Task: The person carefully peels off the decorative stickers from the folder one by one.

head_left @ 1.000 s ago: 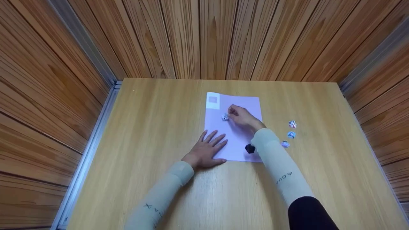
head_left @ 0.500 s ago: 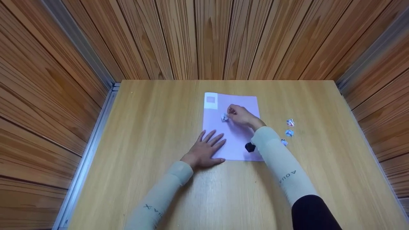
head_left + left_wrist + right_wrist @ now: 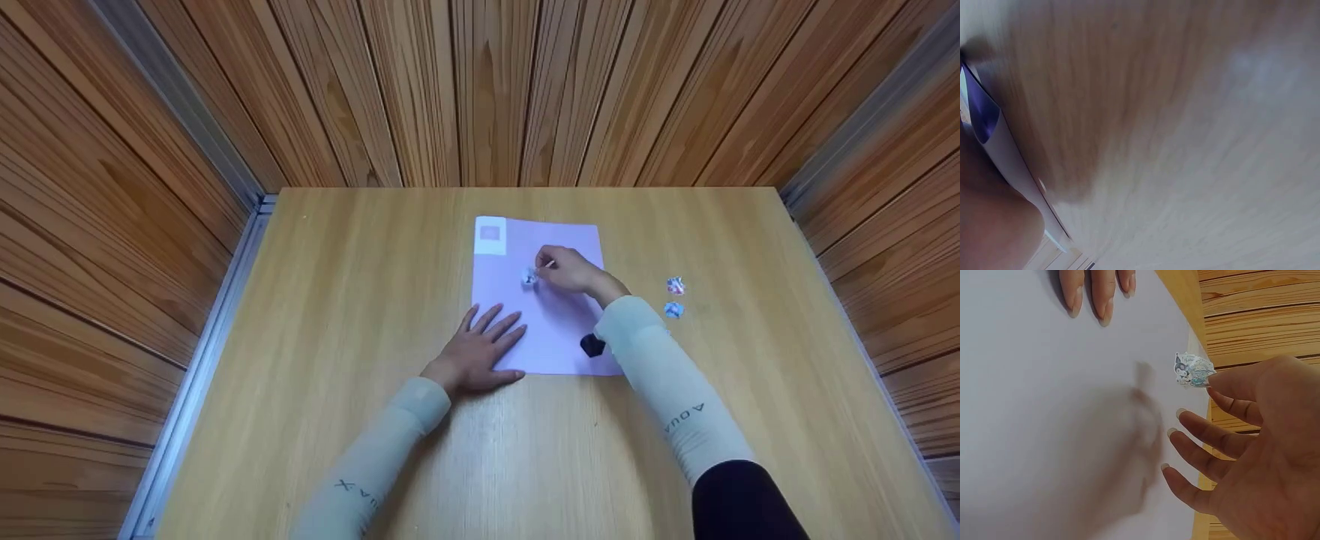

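Note:
A lilac folder (image 3: pixel 559 315) with a white label at its upper left lies on the wooden table. My left hand (image 3: pixel 476 356) rests on its lower left part, fingers spread and straight; in the right wrist view those fingers (image 3: pixel 1102 295) lie against the lilac cover. Between thumb and index finger, my right hand (image 3: pixel 570 270) pinches a small cut-out sticker (image 3: pixel 1192 372) printed with a cartoon figure. It is held above the folder's upper middle, and the hand's shadow falls on the cover. The left wrist view has mostly bare table, with the folder's edge (image 3: pixel 1016 169) at left.
Two more stickers, one pinkish (image 3: pixel 676 286) and one bluish (image 3: pixel 673 310), lie on the table right of the folder. A black device (image 3: pixel 592 345) sits at the right wrist. Wood-panelled walls (image 3: pixel 487 97) stand behind the table and at both sides.
The head view has shifted slightly. A third sticker, seen before beside the right sleeve, is now hidden. Both hands stay nearly in place, the right one still pinching its sticker.

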Demonstrator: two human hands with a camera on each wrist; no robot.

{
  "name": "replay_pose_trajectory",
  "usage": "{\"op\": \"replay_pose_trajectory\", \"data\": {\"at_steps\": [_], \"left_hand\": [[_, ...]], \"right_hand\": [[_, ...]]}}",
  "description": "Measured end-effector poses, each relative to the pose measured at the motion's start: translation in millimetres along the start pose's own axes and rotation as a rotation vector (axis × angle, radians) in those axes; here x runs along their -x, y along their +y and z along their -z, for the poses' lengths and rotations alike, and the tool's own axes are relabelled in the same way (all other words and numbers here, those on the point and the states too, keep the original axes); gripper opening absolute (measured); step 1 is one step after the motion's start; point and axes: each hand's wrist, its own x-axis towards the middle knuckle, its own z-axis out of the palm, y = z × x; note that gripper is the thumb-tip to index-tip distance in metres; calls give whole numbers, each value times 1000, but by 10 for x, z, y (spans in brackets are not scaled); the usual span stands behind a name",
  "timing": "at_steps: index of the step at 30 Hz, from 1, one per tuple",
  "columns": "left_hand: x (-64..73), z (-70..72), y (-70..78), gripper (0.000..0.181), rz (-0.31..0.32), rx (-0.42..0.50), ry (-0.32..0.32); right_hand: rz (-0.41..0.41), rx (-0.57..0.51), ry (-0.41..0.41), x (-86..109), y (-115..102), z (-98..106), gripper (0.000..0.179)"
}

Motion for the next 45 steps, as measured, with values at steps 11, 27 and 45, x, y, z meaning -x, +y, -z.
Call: {"op": "replay_pose_trajectory", "data": {"at_steps": [11,27,45], "left_hand": [[-37,-70,-25,83,11,26,-17],[-66,-57,-19,83,-5,23,-7],[-24,-76,-23,82,-2,41,7]], "right_hand": [[5,8,-30,-15,162,68,12],[27,25,-15,211,268,233,14],[-30,40,0,431,458,409,15]]}}
